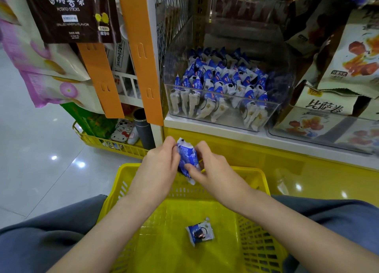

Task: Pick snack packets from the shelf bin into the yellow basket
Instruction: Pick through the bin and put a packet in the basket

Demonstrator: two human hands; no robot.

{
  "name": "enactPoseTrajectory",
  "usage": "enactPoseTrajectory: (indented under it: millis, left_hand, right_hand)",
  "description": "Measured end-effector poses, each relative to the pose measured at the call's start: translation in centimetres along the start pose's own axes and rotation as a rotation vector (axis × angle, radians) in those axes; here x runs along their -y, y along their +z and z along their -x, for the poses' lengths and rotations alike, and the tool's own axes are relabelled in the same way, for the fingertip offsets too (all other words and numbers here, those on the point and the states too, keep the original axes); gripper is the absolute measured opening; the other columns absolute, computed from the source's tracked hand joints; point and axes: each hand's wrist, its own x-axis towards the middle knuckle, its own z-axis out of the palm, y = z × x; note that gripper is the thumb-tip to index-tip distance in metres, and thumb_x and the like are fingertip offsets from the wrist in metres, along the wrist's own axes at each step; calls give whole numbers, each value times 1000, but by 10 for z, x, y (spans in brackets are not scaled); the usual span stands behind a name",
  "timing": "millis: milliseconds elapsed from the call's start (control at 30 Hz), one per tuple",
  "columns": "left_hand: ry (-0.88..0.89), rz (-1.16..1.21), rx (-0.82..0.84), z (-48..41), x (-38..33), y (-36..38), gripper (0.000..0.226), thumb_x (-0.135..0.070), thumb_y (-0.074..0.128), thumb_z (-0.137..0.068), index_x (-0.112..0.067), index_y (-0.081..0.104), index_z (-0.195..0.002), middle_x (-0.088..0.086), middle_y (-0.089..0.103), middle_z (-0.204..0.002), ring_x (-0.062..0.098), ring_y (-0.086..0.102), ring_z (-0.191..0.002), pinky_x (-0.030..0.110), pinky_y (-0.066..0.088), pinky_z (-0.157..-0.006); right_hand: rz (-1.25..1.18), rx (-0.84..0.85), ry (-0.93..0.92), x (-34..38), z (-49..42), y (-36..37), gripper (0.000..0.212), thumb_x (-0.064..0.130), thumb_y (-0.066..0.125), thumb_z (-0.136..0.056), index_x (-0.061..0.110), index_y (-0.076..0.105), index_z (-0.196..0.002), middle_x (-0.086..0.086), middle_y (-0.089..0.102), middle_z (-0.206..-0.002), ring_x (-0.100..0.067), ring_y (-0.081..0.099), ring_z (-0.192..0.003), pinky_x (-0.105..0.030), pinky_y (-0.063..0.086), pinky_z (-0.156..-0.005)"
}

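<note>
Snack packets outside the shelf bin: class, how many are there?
2: one packet gripped by left hand and right hand above the yellow basket; another on its floor. Hands may hide more.

Two bare arms in shot: the left forearm [131,211] and right forearm [287,227] reach forward from the lower corners and converge at centre. The left hand [162,162] shows its back to the camera, fingers curled round the left edge of a small packet [187,156]. The right hand [213,170] meets it from the other side (thumb low, pressed on the packet's lower end), fingers curled over the top. The wrists are straight and the hands sit close together.
</note>
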Motion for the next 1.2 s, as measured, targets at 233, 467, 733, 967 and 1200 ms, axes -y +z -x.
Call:
enactPoseTrajectory:
  millis: [233, 467, 733, 967, 1200]
  left_hand:
    - [-129, 217, 74, 3, -2, 11, 27, -26, 50, -93, -25, 46, -120, -15, 55, -94, -4, 56, -76, 4, 43, -62]
    - [-172, 423, 127, 1, -4, 13, 34, -15, 46, -95, -26, 43, -127, -6, 60, -105, 13, 64, -84, 38, 55, -77]
    - [-499, 988, 273, 11, -14, 25, 34, -34, 55, -89, -30, 45, -121, -5, 63, -110, 2, 61, -99, 23, 46, -90]
    - [-748, 1258, 293, 13, -5, 43, 21, -16, 42, -97, -10, 56, -112, 2, 74, -82, 11, 70, -74, 24, 57, -66]
    - [-716, 1109, 349, 12, 0, 70, 30, -15, 41, -98, -6, 51, -124, 16, 63, -118, 28, 61, -104, 43, 45, -97]
  right_hand:
    - [-199, -104, 111, -2, -9, -9, 18, 28, 58, -90, 20, 45, -100, -2, 66, -105, -13, 65, -86, -36, 55, -75]
    - [-253, -114, 130, -1, -12, -12, 19, 26, 59, -89, 20, 46, -101, 0, 65, -103, -15, 65, -84, -36, 56, -75]
    - [127, -84, -127, -6, -2, -3, 25, 27, 62, -85, 19, 42, -97, 6, 41, -96, -9, 44, -86, -19, 36, -71]
    - [-117, 104, 194, -18, -4, -1, 46, 31, 71, -78, 22, 45, -115, 3, 48, -120, -9, 50, -108, -22, 45, -90]
    - [-167, 204, 490, -41, -11, -6, 61, 14, 74, -77, 8, 40, -128, -4, 57, -107, -13, 58, -85, -12, 43, -57]
